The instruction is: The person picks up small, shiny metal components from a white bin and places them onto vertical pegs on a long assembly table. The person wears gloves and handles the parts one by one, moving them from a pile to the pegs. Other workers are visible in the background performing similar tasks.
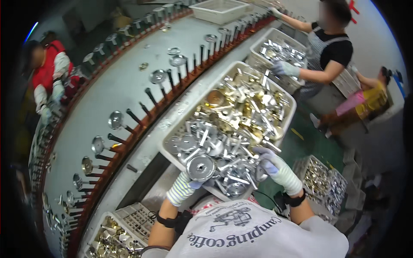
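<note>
Metal parts (245,114) in a basket (167,150), between a table (92,116) on the left and crates (355,174) rightward.

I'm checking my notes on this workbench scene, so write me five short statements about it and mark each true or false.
1. The left hand holds a large round silver part. True.
2. Both of the wearer's hands are bare. False: both wear striped gloves.
3. The right hand is at the silver parts in the near end of the white bin. True.
4. The white bin holds only silver parts. False: gold-coloured parts lie in it too.
5. A co-worker in a checked apron is on the picture's right. True.
</note>
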Demonstrator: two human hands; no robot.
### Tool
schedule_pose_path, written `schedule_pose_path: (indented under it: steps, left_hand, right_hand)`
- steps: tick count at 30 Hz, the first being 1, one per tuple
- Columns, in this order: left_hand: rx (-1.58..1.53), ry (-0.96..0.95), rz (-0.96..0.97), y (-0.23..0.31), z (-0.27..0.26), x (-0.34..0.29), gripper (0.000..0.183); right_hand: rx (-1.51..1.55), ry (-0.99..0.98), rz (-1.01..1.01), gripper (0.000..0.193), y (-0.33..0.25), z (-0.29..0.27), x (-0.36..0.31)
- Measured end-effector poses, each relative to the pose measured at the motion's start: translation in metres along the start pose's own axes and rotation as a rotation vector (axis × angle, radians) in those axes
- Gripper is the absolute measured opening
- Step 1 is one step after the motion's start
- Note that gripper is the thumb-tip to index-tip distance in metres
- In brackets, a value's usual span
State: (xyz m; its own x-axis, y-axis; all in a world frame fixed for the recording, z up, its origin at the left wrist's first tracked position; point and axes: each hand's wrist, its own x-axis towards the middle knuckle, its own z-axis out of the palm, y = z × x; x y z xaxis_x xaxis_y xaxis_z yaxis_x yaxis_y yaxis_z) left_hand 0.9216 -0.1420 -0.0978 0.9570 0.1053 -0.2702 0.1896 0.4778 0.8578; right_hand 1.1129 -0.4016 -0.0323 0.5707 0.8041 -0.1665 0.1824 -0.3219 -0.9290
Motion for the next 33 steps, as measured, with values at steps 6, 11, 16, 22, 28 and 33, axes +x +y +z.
schedule_pose_path:
  steps: [6, 11, 16, 22, 28, 33]
  left_hand:
    - [0.054, 0.536, 0.327, 0.022, -0.043, 0.056, 0.027]
    - [0.613, 1.042, 0.640, 0.054, -0.154, 0.112, 0.024]
    - [0.854, 1.321, 0.388, 0.014, -0.268, 0.151, 0.033]
    - [0.908, 1.328, 0.154, -0.003, -0.280, 0.156, 0.044]
    - [0.780, 1.323, 0.051, 0.001, -0.210, 0.130, 0.046]
    - [1.031, 0.835, 0.575, 0.030, -0.025, 0.179, 0.042]
  right_hand:
    - [0.009, -0.120, 0.067, 0.031, 0.021, -0.025, 0.025]
    - [0.178, -0.028, 0.180, 0.039, 0.023, -0.037, 0.048]
    - [0.237, 0.139, 0.106, 0.036, 0.054, -0.047, 0.073]
    - [0.741, 0.255, 0.140, 0.042, 0.043, -0.073, 0.095]
    - [1.340, 0.161, 0.194, 0.064, 0.062, -0.077, 0.135]
    - [1.429, -0.066, 0.398, 0.062, 0.063, -0.073, 0.162]
